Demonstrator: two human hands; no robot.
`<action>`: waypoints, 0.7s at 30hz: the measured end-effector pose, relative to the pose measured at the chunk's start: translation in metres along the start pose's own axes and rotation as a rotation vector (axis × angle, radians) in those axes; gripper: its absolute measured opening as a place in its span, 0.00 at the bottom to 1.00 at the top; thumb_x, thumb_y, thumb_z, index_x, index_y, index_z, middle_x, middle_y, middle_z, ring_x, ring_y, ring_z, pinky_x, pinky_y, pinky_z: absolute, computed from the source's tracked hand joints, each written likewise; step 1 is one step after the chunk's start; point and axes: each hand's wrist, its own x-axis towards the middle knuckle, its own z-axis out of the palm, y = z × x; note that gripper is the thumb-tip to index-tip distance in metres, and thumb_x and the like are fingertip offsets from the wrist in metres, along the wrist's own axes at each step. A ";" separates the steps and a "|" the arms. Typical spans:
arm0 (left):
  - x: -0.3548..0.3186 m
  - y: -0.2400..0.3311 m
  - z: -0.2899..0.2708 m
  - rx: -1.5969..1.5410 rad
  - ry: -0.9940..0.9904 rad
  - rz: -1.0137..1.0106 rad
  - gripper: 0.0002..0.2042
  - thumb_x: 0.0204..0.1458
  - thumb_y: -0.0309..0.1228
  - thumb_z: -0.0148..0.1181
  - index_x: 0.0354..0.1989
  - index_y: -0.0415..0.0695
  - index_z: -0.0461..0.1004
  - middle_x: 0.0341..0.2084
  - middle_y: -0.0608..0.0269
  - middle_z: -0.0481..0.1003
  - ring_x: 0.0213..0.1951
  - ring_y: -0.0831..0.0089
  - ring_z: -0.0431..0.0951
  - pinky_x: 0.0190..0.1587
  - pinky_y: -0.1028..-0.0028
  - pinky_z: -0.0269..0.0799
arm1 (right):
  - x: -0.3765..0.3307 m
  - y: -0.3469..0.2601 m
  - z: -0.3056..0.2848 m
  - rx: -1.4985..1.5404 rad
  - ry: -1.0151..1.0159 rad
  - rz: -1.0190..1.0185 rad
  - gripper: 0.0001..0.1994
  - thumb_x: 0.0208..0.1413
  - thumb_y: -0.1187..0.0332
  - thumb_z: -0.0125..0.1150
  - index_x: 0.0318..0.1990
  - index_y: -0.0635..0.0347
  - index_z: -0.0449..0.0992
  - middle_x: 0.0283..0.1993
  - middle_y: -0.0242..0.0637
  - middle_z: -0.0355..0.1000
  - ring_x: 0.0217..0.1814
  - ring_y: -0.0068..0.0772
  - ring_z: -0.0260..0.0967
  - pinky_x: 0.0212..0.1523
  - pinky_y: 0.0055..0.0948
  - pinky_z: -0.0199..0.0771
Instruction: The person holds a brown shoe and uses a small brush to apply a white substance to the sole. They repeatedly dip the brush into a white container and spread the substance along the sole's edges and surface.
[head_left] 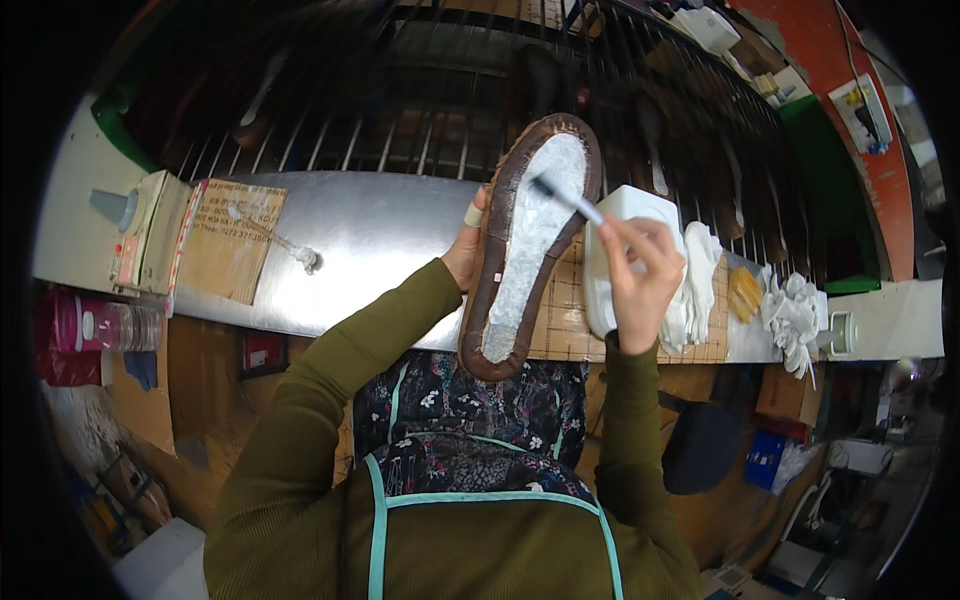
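Note:
My left hand (465, 252) grips the left edge of a brown leather shoe upper (478, 310), sole side up and tilted over the bench edge. Its thumb has a pale wrap round it. A whitish, wet-looking bottom (518, 270) fills the middle of the shoe, framed by the leather's folded rim. In my right hand (645, 275) is a brush (583, 205) with a pale handle, pinched between the fingers. The brush's dark head is slightly blurred and lies against the whitish bottom near the wider upper end. Behind my right hand stands a white plastic container (645, 205).
White gloves (702, 290) lie on gridded cardboard beside the container, near a yellow block (743, 294) and more crumpled gloves (793, 318). Leftward, a white-tipped stick (302, 257) rests on the metal bench (345, 225). Beyond runs a barred rack (420, 140) holding other dark shoes.

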 end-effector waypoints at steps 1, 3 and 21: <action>-0.001 0.000 0.000 0.008 0.018 -0.014 0.51 0.44 0.75 0.36 0.67 0.45 0.51 0.62 0.50 0.60 0.61 0.62 0.65 0.62 0.63 0.64 | 0.005 0.003 0.006 -0.087 0.073 -0.026 0.08 0.45 0.67 0.70 0.36 0.52 0.84 0.33 0.26 0.72 0.24 0.20 0.61 0.38 0.26 0.49; -0.001 -0.002 -0.004 -0.002 -0.001 -0.028 0.51 0.44 0.75 0.36 0.67 0.45 0.51 0.62 0.50 0.59 0.61 0.62 0.65 0.62 0.63 0.63 | 0.007 0.013 0.008 -0.161 0.106 -0.110 0.09 0.45 0.66 0.71 0.36 0.49 0.84 0.37 0.26 0.72 0.25 0.19 0.60 0.39 0.28 0.48; 0.002 0.000 -0.004 0.020 0.017 -0.012 0.51 0.43 0.76 0.36 0.67 0.46 0.53 0.60 0.50 0.63 0.60 0.62 0.66 0.61 0.64 0.66 | -0.039 0.013 -0.009 -0.149 0.077 -0.117 0.12 0.41 0.68 0.72 0.37 0.49 0.83 0.37 0.28 0.72 0.32 0.23 0.63 0.41 0.27 0.50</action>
